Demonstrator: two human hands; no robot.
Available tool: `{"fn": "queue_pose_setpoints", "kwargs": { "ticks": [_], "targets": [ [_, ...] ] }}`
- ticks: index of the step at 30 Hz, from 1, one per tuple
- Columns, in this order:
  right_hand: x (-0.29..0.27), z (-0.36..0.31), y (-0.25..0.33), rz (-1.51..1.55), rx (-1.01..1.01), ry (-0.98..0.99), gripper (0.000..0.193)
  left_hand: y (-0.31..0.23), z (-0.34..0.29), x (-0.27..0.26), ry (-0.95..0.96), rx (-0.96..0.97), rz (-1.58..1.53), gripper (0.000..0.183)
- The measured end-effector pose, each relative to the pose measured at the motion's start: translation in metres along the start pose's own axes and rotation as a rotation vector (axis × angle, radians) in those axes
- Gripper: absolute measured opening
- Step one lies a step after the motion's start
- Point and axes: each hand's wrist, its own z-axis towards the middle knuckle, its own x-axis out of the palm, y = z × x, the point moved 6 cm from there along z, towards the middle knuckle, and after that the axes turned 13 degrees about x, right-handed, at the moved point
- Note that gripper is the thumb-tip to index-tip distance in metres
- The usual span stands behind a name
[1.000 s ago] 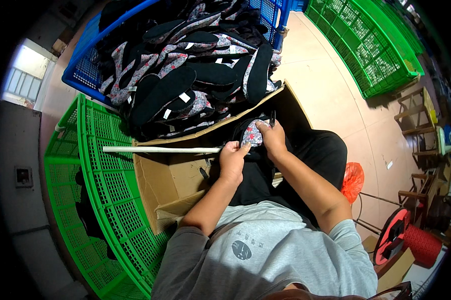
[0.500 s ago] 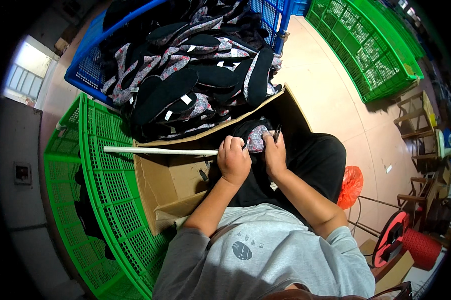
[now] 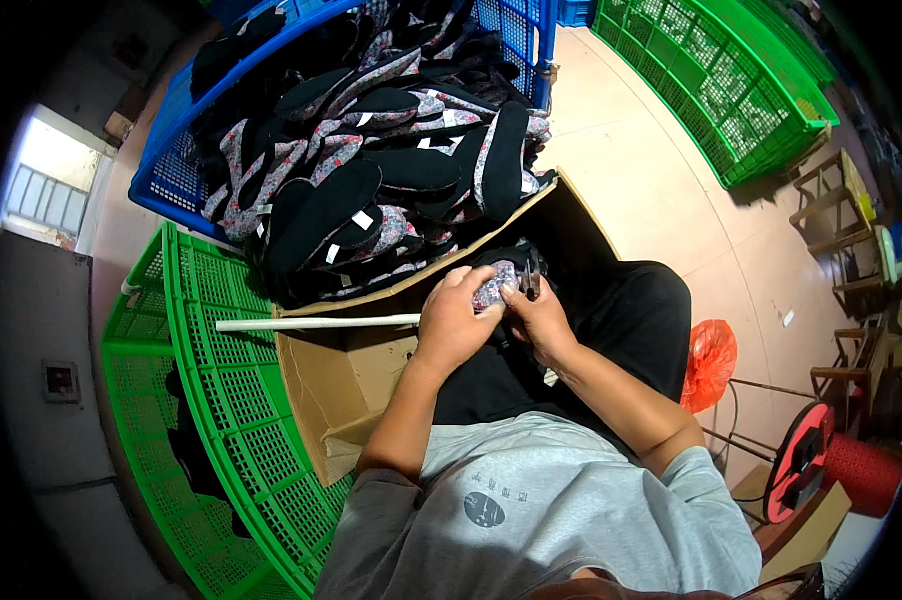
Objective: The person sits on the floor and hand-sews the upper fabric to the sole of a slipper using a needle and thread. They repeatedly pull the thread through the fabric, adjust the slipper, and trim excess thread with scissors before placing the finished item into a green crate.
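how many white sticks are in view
1: the white stick runs left from beside the left hand, across the cardboard box, over a green crate. Others may be hidden.

From my remote post I see a floral cloth piece (image 3: 493,288), greyish with small reddish and dark flecks, crumpled and rounded, pinched between the left hand (image 3: 456,318) and the right hand (image 3: 544,322). Soft black material (image 3: 512,254) shows along its far edge. A slim dark tool (image 3: 533,286) pokes up from the right hand beside the cloth; I can't make out its shape.
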Motion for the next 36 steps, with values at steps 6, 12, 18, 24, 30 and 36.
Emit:
{"fn": "queue_pose_setpoints", "kwargs": {
  "ticks": [6,12,18,24,30,36],
  "targets": [
    [-0.011,-0.012,0.014,-0.128,-0.021,0.004,0.021,0.007,-0.011,0.011,0.012,0.011,0.203,0.040],
    [-0.059,-0.037,0.054,-0.082,-0.285,-0.137,0.017,0.003,-0.011,0.015,0.065,0.065,0.254,0.039],
    [-0.082,0.008,0.063,-0.726,-0.349,-0.260,0.040,-0.002,-0.006,0.020,0.085,0.098,0.284,0.040],
    [-0.080,0.040,0.030,-0.741,-0.162,-0.183,0.046,0.008,-0.006,0.024,0.111,0.097,0.279,0.038],
    [-0.067,0.024,0.033,-1.003,-0.016,-0.191,0.035,0.014,-0.005,0.040,0.128,0.140,0.393,0.037],
    [-0.053,0.016,0.032,-1.050,-0.361,-0.105,0.024,0.038,0.017,0.052,0.100,0.114,0.464,0.034]
  ]
}}
